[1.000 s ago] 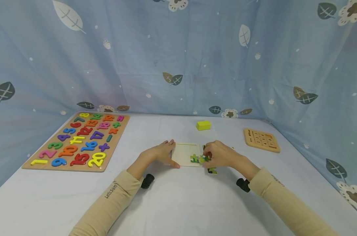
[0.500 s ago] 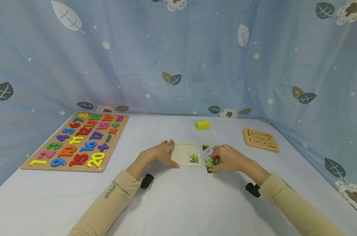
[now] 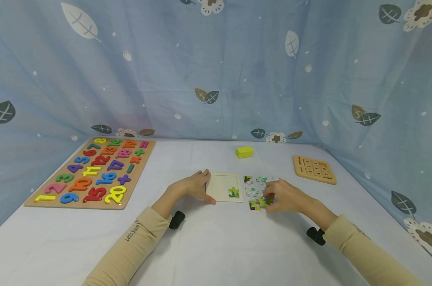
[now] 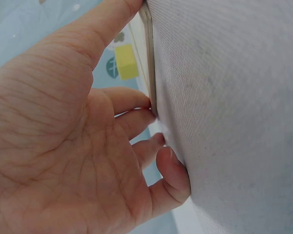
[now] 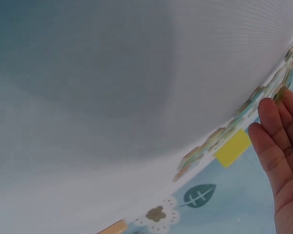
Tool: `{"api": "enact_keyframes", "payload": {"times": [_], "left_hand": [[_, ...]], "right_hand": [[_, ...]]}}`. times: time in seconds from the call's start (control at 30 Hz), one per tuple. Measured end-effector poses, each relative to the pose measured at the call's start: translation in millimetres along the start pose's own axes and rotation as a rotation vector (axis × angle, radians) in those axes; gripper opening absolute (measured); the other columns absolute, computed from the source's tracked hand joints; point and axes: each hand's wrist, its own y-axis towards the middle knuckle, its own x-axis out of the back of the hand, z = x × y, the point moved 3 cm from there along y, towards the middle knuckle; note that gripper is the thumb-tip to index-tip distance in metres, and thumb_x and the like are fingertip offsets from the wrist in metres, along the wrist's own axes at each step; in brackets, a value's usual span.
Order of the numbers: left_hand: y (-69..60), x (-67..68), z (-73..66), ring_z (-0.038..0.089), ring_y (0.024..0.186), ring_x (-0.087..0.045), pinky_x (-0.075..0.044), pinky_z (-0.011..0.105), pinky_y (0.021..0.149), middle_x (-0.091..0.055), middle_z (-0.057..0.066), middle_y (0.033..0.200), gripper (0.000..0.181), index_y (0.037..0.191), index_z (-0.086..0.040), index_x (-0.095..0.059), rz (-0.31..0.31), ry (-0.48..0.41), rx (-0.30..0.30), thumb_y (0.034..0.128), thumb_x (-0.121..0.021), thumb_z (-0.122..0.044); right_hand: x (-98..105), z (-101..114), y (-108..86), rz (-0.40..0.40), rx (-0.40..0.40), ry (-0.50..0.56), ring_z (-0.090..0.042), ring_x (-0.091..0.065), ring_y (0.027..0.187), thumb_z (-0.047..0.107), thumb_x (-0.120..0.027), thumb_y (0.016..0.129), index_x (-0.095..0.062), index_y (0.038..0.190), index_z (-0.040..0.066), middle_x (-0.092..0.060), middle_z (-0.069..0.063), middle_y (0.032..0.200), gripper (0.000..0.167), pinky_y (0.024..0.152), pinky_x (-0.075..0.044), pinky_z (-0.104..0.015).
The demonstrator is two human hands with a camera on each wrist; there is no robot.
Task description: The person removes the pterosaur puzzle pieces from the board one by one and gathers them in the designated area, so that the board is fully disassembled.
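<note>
A square wooden puzzle tray (image 3: 218,184) lies on the table, with one green jigsaw piece (image 3: 234,192) in its lower right corner. My left hand (image 3: 195,186) rests along the tray's left edge, thumb and fingers spread. In the left wrist view the fingers (image 4: 129,105) touch the tray's rim (image 4: 149,53). To the tray's right lie several loose jigsaw pieces (image 3: 251,192). Over them my right hand (image 3: 285,197) pinches a green jigsaw piece (image 3: 269,199), partly covered by the fingers. The right wrist view shows this held piece (image 5: 280,94) at the fingertips, edge on.
A yellow block (image 3: 244,152) stands behind the tray. At the right back lies a small wooden number board (image 3: 314,169). On the left is a large board of coloured numbers (image 3: 91,172). A blue patterned curtain (image 3: 159,79) hangs behind the table.
My right hand has moved right, from the tray's right edge to over the loose pieces, with a jigsaw piece in its fingers. The left hand has stayed at the tray's edge.
</note>
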Motion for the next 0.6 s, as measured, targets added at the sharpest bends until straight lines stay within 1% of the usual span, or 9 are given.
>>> {"api": "enact_keyframes", "payload": {"times": [0.13,0.27,0.6], "left_hand": [[0.5,-0.3,0.4,0.038,0.149,-0.007,-0.015,0.05,0.12,-0.008,0.018,0.161,0.105,0.152,0.004,-0.016,-0.002,-0.005,0.001,0.0804,-0.075,-0.046],[0.7,0.0,0.7,0.038,0.149,-0.008,-0.015,0.05,0.12,-0.009,0.019,0.161,0.105,0.151,0.005,-0.017,-0.006,-0.003,-0.001,0.0803,-0.075,-0.045],[-0.5,0.2,0.3,0.039,0.149,-0.008,-0.016,0.051,0.119,-0.009,0.02,0.161,0.105,0.151,0.006,-0.017,-0.004,0.003,-0.002,0.0801,-0.075,-0.045]], "right_hand": [[-1,-4,-6.4,-0.007,-0.003,-0.002,-0.004,-0.048,0.063,0.014,-0.074,0.066,-0.074,0.078,0.009,-0.058,0.008,0.069,0.013,0.06,-0.043,-0.019],[-2,-7,-11.0,-0.002,0.003,0.016,-0.004,-0.048,0.063,0.012,-0.073,0.066,-0.073,0.077,0.01,-0.058,0.008,0.07,0.011,0.057,-0.043,-0.017],[-3,-9,-14.9,0.012,0.033,0.043,-0.003,-0.049,0.063,0.011,-0.073,0.067,-0.072,0.076,0.01,-0.057,0.009,0.068,0.009,0.057,-0.044,-0.016]]}}
